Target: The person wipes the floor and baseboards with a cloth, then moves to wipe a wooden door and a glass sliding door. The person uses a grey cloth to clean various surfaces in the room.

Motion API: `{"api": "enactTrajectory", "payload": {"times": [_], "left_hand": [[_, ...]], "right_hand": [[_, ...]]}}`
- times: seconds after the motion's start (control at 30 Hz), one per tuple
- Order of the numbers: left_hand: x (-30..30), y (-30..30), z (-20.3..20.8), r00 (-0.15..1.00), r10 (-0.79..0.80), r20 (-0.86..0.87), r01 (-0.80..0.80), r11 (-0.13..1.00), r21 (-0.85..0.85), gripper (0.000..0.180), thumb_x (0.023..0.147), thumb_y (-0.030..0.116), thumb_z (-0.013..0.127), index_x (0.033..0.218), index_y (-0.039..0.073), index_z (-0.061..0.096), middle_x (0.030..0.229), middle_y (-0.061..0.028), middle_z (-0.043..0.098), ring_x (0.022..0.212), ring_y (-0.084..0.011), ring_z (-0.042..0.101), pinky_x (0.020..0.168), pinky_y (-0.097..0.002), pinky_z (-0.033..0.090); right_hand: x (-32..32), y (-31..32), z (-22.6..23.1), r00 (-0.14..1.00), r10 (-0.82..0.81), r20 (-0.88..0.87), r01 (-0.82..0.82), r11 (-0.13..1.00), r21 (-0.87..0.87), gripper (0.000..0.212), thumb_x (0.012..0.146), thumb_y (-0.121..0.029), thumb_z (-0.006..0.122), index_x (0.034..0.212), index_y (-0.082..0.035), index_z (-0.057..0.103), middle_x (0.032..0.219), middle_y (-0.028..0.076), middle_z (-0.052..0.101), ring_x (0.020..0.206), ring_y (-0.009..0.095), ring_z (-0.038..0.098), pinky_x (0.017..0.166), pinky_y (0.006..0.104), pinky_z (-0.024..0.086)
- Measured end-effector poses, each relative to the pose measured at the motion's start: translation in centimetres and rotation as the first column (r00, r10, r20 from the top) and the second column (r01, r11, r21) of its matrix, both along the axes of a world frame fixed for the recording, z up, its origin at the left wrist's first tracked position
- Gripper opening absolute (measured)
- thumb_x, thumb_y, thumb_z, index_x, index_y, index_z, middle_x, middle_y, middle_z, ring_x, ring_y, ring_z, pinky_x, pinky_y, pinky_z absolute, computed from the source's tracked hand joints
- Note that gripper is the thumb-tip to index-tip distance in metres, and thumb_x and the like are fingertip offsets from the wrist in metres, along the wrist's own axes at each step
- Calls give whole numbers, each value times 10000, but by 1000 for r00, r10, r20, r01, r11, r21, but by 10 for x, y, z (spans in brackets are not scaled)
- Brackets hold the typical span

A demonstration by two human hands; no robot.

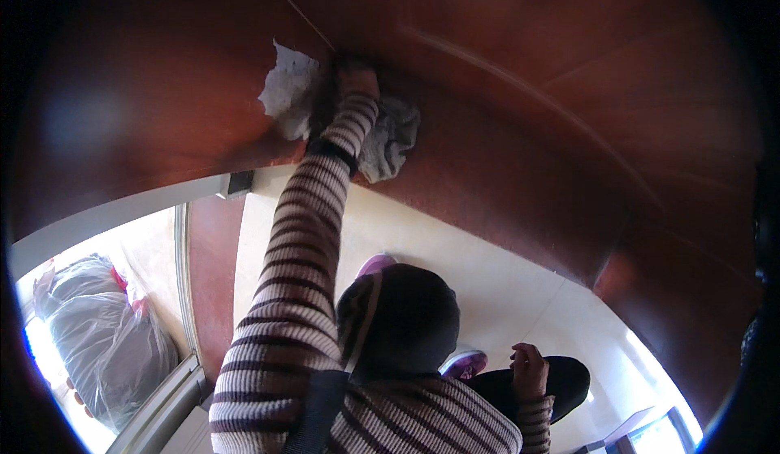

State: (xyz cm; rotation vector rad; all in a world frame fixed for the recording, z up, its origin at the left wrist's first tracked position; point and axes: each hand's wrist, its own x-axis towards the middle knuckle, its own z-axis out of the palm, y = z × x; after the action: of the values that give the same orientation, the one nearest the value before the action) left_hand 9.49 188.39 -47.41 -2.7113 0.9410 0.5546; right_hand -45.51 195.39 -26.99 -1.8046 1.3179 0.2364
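Observation:
My left arm, in a striped knit sleeve, stretches forward to a corner where reddish-brown panels (504, 170) meet. There my left hand (357, 80) is closed on a crumpled grey cloth (394, 141), which spreads out on the right of the wrist. Shadow hides most of its fingers. Just left of that hand, a pale ragged-edged patch (291, 84) shows on the panel. My right hand (530, 370) is by my dark-clothed knee (571, 382) at lower right, empty, its fingers loosely bent and apart.
Below the panels runs a pale floor (520, 291), where pink shoes (465, 363) show beside my bent legs. Beyond a door frame (185, 283) at left stands a bulging grey plastic bag (106, 336). A dark strap (321, 409) crosses my shoulder.

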Motion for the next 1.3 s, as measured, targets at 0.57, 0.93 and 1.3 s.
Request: {"api": "enactTrajectory", "payload": {"times": [0.57, 0.93, 1.3], "left_hand": [[-54, 55, -37, 909, -221, 353, 331, 897, -292, 241, 819, 141, 450, 1011, 61, 571, 1016, -164, 573, 937, -303, 561, 840, -370, 437], [-37, 27, 0, 988, -87, 128, 103, 987, -124, 327, 779, 168, 545, 1082, 43, 546, 1068, -185, 544, 968, -302, 542, 804, -389, 463], [1, 7, 1, 997, 71, -42, -77, 981, -180, 226, 847, 127, 420, 983, 55, 586, 996, -186, 566, 904, -303, 556, 778, -405, 464]], "right_hand": [[17, -6, -1, 998, 33, 44, -36, 996, 76, 133, 828, -85, 445, 871, -15, 550, 692, 112, 575, 588, 175, 582, 532, 270, 465], [12, -6, -7, 999, -3, 33, 0, 996, 92, 144, 827, -86, 444, 861, -9, 561, 680, 96, 585, 562, 145, 579, 518, 256, 467], [7, -3, -8, 998, 47, 52, -50, 996, 74, 140, 821, -74, 450, 879, -15, 562, 709, 117, 581, 588, 174, 587, 539, 268, 471]]}}
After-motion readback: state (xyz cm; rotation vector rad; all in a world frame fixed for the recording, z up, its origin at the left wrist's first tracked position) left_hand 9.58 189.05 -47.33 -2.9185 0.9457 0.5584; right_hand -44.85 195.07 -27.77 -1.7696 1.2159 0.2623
